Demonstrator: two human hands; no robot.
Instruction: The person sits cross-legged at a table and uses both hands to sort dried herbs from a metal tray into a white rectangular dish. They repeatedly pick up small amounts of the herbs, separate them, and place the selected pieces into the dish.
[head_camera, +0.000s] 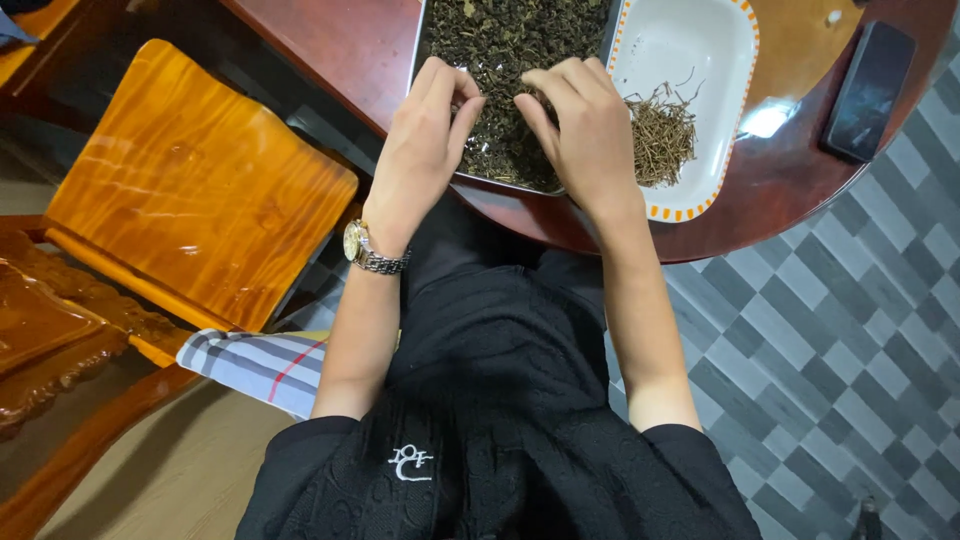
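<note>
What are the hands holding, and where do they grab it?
It cannot be told for sure. Both the left hand and the right hand pinch fingertips over the dark dried leaves in the tray; any bit pinched is too small to see.

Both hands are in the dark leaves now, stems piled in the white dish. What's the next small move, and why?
Probably pinch out one stem with the right hand and drop it on the stem pile in the white dish: both hands, left hand too, rest fingertips-down in the tray of dark leaves beside it.

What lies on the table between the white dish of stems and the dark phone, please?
In the head view, only bare reddish table top lies between the white dish and the phone, with a bright light reflection on the wood.
</note>
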